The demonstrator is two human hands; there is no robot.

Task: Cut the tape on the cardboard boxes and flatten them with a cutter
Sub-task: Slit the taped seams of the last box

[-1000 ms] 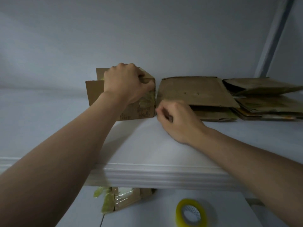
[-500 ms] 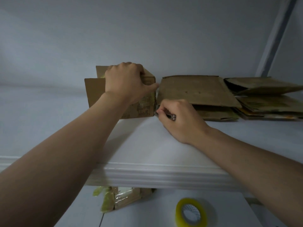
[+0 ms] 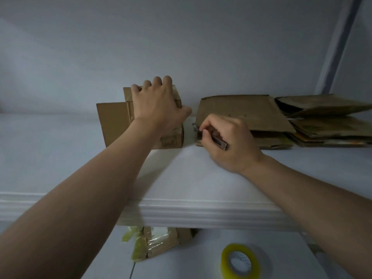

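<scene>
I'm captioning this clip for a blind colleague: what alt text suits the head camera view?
A person's left hand holds the top of a cardboard box on a white shelf, while the right hand grips a cutter next to a stack of flattened boxes. A yellow tape roll lies below.

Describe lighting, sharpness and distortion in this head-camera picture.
Head view: dim, flat bluish light, no glare, soft shadows; wide lens bows the table edge; cutter in the right hand reads fairly sharp; print on the cardboard box too dim to read.
</scene>
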